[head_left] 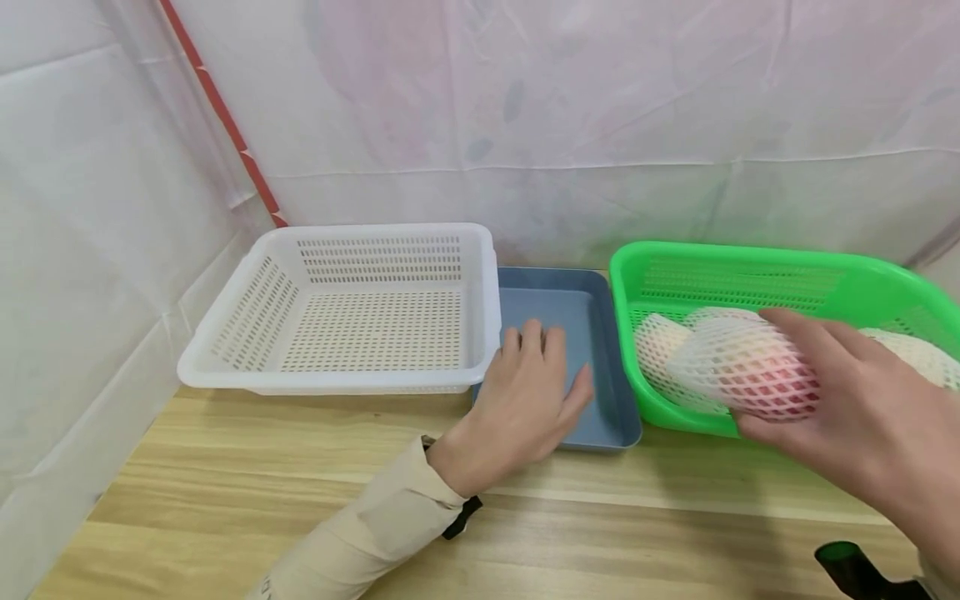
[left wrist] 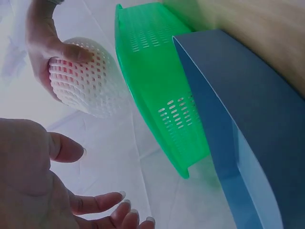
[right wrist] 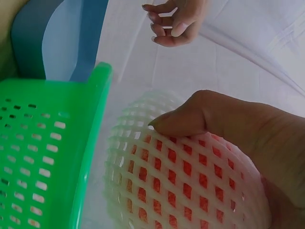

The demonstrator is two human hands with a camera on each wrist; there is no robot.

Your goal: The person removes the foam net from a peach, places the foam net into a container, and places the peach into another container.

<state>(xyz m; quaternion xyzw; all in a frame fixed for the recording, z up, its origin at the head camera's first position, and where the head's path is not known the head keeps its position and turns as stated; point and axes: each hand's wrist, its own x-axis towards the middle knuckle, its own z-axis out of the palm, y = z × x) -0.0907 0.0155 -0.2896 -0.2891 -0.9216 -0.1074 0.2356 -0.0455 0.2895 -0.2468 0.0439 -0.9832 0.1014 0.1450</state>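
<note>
My right hand (head_left: pixel 847 400) grips a red fruit wrapped in white foam netting (head_left: pixel 742 371) just above the near edge of the green basket (head_left: pixel 750 267). The same netted fruit (right wrist: pixel 181 176) fills the right wrist view, with my thumb (right wrist: pixel 200 119) pressed on top, and it shows as a netted fruit (left wrist: pixel 88 78) in the left wrist view. My left hand (head_left: pixel 528 392) hovers open, fingers relaxed, over the near left part of the blue tray (head_left: pixel 592 308). Other netted fruits (head_left: pixel 918 354) lie in the green basket.
An empty white perforated basket (head_left: pixel 225 350) stands left of the blue tray on the wooden table (head_left: pixel 225 483). White sheeting (head_left: pixel 525 108) closes off the back and left side. A dark object (head_left: pixel 851 567) shows at the bottom right corner.
</note>
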